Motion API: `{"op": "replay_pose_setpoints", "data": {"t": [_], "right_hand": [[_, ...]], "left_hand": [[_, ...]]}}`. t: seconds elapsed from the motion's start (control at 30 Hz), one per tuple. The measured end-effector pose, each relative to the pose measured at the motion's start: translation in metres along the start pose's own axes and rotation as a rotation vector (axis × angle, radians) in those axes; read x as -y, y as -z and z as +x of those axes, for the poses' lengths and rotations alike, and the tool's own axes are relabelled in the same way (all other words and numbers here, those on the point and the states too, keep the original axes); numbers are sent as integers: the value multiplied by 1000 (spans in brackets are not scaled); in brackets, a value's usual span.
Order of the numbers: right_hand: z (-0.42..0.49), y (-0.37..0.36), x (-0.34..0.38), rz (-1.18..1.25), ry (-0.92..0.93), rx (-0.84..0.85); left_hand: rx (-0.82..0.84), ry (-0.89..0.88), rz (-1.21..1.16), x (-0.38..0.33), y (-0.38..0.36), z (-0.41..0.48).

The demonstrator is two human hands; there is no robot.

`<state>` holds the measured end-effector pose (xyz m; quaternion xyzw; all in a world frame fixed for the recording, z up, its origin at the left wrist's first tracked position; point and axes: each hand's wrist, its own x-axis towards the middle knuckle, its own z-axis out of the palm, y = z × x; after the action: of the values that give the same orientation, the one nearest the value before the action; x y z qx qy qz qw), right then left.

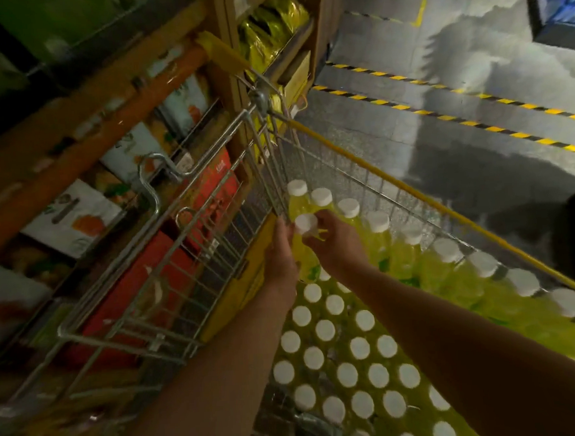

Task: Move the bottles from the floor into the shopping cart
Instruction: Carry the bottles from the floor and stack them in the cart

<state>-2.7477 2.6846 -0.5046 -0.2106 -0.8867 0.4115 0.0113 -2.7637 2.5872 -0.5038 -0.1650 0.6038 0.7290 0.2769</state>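
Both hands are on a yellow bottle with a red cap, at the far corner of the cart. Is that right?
Not quite: the cap is white, not red, as the head view shows. The rest stands: left hand and right hand are on the yellow bottle at the far corner of the cart.
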Motion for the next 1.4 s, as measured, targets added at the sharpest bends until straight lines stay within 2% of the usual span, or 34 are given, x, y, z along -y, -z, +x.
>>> {"op": "replay_pose_setpoints", "data": {"t": [0.07,0.27,0.47,0.7,0.77,0.83,0.97,1.07,1.17,1.27,1.33,1.4], "right_hand": [[15,-13,3,-15,-28,6],[40,-36,-2,-53,-84,-3],[54,-45,10,-19,-71,7],[42,-25,12,-165,-101,168],[35,-12,15,-232,-108,205],[25,5,21,-381,-66,276],[-10,39,33,-641,84,393],[-51,61,46,-716,224,383],[-105,77,59,-803,366,422],[-161,86,73,-877,510,488],[-202,88,87,-911,598,494],[-245,86,103,-951,689,504]], "left_hand": [[-15,41,-27,-2,6,15],[77,87,-52,2,14,48],[54,81,-73,6,14,62],[-96,73,-23,3,11,53],[-120,37,181,-12,10,34],[-132,-54,501,-31,11,6],[-93,-91,1070,-38,17,-56],[-131,-179,1377,-28,20,-112],[-203,-188,1451,-15,25,-177],[-370,-175,1497,-8,37,-245],[-477,-163,1480,-4,52,-292],[-510,-126,1447,4,71,-337]]}}
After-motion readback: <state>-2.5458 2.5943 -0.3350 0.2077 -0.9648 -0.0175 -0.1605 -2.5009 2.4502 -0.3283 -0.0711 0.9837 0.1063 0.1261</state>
